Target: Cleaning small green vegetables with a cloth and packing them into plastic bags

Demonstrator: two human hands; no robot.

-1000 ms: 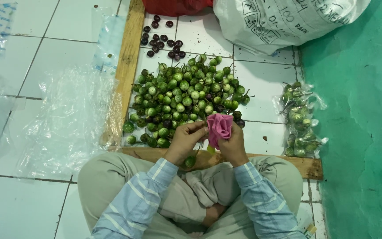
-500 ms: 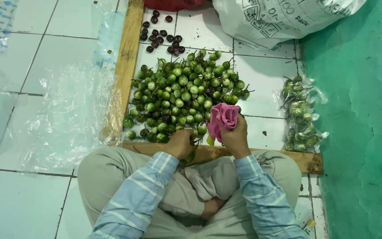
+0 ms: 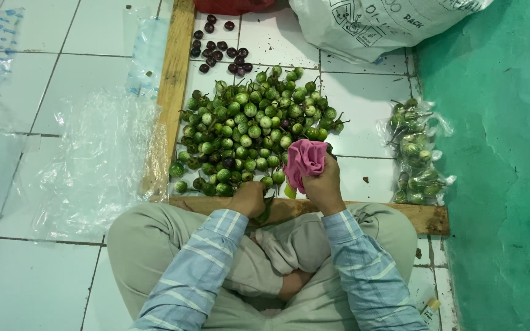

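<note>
Pink cloth [image 3: 306,160] sits bunched in the right hand [image 3: 326,187], its grip closed round the fabric, just at the near edge of the pile of green eggplants [image 3: 256,125]. Beside it, the left hand [image 3: 248,199] curls closed around one fruit off the pile, seemingly for wiping.

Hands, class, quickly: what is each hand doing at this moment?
Left hand: closed around a small green eggplant at the near edge of the pile.
Right hand: closed, gripping a pink cloth.
</note>
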